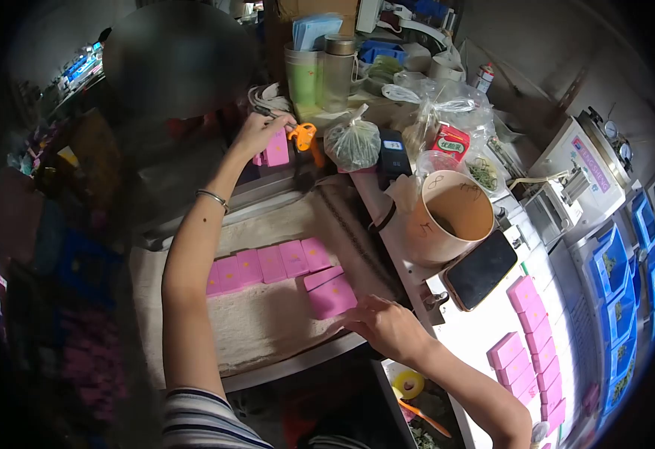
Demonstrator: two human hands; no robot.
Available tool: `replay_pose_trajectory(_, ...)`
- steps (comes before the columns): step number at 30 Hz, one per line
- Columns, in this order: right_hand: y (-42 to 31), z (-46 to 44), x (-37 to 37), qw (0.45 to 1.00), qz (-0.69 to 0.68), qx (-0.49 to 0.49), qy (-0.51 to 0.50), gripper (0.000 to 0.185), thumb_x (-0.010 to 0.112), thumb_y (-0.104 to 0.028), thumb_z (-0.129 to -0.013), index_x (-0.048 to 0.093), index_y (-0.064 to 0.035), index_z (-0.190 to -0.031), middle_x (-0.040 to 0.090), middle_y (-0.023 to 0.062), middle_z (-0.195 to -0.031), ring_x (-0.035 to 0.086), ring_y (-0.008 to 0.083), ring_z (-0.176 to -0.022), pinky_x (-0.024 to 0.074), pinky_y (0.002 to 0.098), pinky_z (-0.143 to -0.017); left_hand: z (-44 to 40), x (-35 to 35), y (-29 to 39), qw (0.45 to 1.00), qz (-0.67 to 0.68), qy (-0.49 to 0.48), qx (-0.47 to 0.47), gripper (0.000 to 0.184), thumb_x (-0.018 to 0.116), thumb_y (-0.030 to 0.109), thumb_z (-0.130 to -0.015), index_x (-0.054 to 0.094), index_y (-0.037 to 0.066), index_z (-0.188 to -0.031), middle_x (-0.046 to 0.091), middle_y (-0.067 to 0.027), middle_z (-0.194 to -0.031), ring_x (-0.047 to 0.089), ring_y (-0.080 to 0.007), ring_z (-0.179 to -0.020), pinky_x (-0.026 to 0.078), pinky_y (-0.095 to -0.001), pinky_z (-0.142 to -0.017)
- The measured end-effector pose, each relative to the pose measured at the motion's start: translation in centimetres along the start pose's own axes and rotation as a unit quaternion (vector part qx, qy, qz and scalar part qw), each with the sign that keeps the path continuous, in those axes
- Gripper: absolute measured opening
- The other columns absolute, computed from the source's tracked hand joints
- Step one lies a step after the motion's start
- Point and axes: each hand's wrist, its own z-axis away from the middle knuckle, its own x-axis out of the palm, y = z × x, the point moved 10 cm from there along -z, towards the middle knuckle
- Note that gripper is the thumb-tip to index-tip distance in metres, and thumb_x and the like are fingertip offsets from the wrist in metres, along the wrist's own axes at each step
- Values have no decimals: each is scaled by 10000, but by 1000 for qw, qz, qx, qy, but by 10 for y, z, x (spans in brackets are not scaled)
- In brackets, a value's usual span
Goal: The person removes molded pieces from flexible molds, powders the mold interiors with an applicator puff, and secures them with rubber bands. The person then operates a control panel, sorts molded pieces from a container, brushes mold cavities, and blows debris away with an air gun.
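My left hand (260, 136) reaches to the far edge of the work surface, fingers curled around something I cannot make out. Right under it are pink blocks (275, 150), and orange loop-shaped handles (302, 135) sit beside its fingertips. Closer in, my right hand (381, 323) has bent fingers gripping the near right edge of a pink block (332, 296) on the cloth (260, 329). That block lies on or against another, with a dark line between them. A row of pink blocks (267, 263) with small yellow marks runs leftward behind it, partly hidden by my left forearm.
On the right, a cream bucket (418, 232) stands beside a phone (481, 269) and two lines of pink blocks (540, 340). Blue trays (610, 262) line the far right. Plastic bags (353, 142) and a bottle (336, 75) stand behind; an open drawer (417, 404) holds yellow tape.
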Motion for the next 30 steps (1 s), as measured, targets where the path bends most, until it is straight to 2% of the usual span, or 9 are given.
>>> replay_pose_trajectory(7, -1, 10, 20, 998, 33, -54, 6, 266, 572, -284, -834, 606, -103, -1025, 591, 118, -950, 596, 297, -919, 499, 379, -761, 17, 49, -21, 997, -6, -62, 36, 206, 498, 144, -903, 633, -4, -951, 657, -56, -855, 596, -116, -805, 460, -262, -748)
replay_pose_trajectory(9, -9, 14, 19, 996, 44, -73, 12, 306, 584, -280, -823, 579, -88, -1061, 588, 119, -946, 596, 303, -916, 502, 386, -760, 29, 60, -4, 995, -49, -61, -57, 190, 501, 133, -893, 619, -14, -917, 629, -40, -832, 537, -105, -764, 427, -260, -697)
replay_pose_trajectory(12, -5, 21, 26, 996, 72, -19, -57, 333, 582, -304, -838, 567, -99, -1100, 583, 92, -998, 591, 279, -928, 480, 374, -821, 12, 68, -33, 999, 13, -31, 43, 223, 523, 180, -892, 630, -17, -900, 626, -41, -781, 526, -102, -703, 419, -260, -647)
replay_pose_trajectory(17, 5, 37, 30, 996, 64, -8, -58, 358, 568, -316, -848, 555, -75, -1111, 591, 112, -1003, 592, 291, -924, 475, 375, -824, 16, 35, -56, 992, -58, 78, -79, 375, 599, 370, -849, 667, 2, -881, 641, -58, -660, 554, -111, -615, 433, -261, -602)
replay_pose_trajectory(20, 1, 45, 14, 999, 40, -18, -18, 352, 571, -301, -845, 565, -66, -1107, 600, 128, -986, 595, 300, -911, 482, 378, -808, 47, 7, -76, 961, 29, 193, -198, 577, 570, 541, -814, 661, -27, -864, 666, -100, -712, 611, -144, -663, 455, -265, -618)
replay_pose_trajectory(23, -8, 58, -28, 997, -10, -9, 81, 268, 578, -209, -834, 570, -26, -1028, 599, 141, -942, 604, 318, -868, 491, 396, -756, 110, 20, -15, 923, 189, 242, -231, 613, 521, 576, -827, 656, -21, -869, 656, -125, -814, 614, -171, -743, 464, -272, -688)
replay_pose_trajectory(27, -34, 84, -63, 953, -264, -71, 127, 372, 560, -12, -733, 517, 13, -1101, 550, 214, -998, 567, 372, -922, 462, 413, -793, 186, 129, 89, 809, 490, 120, -300, 532, 457, 528, -882, 575, 24, -756, 565, -94, -763, 566, -224, -678, 480, -316, -639)
replay_pose_trajectory(29, -46, 108, -90, 936, -227, -87, 253, 333, 522, 77, -735, 503, 27, -1064, 501, 183, -986, 545, 343, -872, 453, 385, -728, 209, 199, 147, 724, 623, -68, -290, 534, 404, 538, -900, 562, 39, -788, 552, -111, -768, 561, -233, -684, 468, -328, -603)
replay_pose_trajectory(30, -37, 124, -98, 928, -187, -55, 317, 340, 522, 79, -725, 488, 21, -1058, 478, 179, -998, 531, 345, -876, 453, 375, -734, 220, 226, 169, 735, 595, -86, -314, 593, 344, 570, -907, 553, 30, -778, 550, -108, -808, 566, -219, -678, 477, -311, -589)
